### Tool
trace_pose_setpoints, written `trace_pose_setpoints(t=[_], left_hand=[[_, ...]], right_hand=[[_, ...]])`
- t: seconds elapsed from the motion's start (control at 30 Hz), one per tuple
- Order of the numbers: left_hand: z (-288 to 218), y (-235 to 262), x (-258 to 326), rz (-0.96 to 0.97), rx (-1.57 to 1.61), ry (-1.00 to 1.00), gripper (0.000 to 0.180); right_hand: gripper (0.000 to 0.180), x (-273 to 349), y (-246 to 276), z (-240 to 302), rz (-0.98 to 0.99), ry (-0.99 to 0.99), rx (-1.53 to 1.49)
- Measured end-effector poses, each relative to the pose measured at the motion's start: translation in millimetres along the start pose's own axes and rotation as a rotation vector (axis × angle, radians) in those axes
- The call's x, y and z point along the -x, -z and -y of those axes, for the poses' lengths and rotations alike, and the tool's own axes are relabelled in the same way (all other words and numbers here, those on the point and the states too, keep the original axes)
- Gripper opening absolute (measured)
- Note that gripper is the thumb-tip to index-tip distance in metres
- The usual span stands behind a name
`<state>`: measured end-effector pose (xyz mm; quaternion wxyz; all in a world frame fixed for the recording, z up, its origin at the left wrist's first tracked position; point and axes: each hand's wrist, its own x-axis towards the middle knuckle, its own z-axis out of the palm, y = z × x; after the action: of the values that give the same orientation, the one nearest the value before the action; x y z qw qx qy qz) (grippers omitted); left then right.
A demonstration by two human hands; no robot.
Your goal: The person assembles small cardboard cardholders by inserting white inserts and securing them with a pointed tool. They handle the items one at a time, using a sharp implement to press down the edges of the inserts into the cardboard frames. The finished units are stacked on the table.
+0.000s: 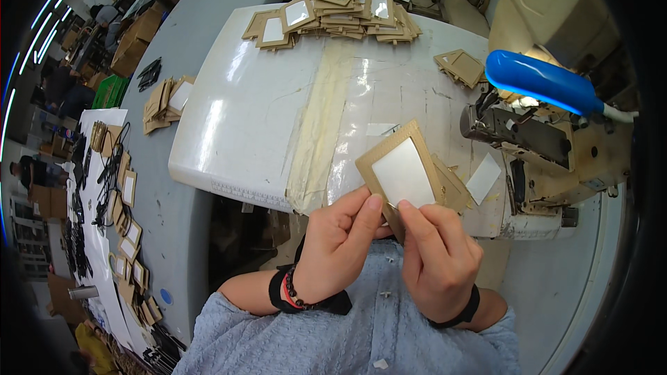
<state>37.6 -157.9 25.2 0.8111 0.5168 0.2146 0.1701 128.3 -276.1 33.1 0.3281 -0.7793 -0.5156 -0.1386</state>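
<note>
Both my hands hold a tan card holder (388, 146) above the near edge of the work table, tilted so its face shows. A white insert (403, 173) fills its window. My left hand (340, 239) pinches the lower left corner between thumb and fingers. At the bottom edge, the thumb and index fingertip of my right hand (441, 253) press together by the window's lower rim; the other fingers curl beneath. Whether a small part sits in that pinch is hidden. Behind the holder, another tan piece (451, 186) lies partly covered on the table, beside a loose white card (484, 179).
A sewing machine (535, 135) with a blue lamp (542, 82) stands at the right. Many tan holders form a pile (340, 17) at the far table edge; a few tan pieces (461, 67) lie nearer the machine. More holders (167, 104) sit on the grey surface (229, 10) at left.
</note>
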Motion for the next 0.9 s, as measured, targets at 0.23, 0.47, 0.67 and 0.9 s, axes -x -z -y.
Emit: trace_pose_setpoints(t=[0.23,0.47,0.67,0.9], left_hand=[[1.2,-0.5,0.9,-0.003,-0.017,-0.012,0.032],[8.0,11.5,3.9,0.030,-0.549,-0.082,0.024],[5.7,12.0,-2.1,0.084,-0.408,0.026,0.024],[1.7,2.5,1.9,-0.012,-0.494,-0.077,0.027]], right_hand=[[0.034,0.4,1.1,1.7,0.018,0.007,0.031],[0.028,-18.3,17.2,-13.3,0.189,0.249,0.086],[0.023,-13.9,9.1,-23.2,0.129,0.179,-0.096],[0.028,-2.2,-6.6,-11.0,-0.086,-0.025,-0.213]])
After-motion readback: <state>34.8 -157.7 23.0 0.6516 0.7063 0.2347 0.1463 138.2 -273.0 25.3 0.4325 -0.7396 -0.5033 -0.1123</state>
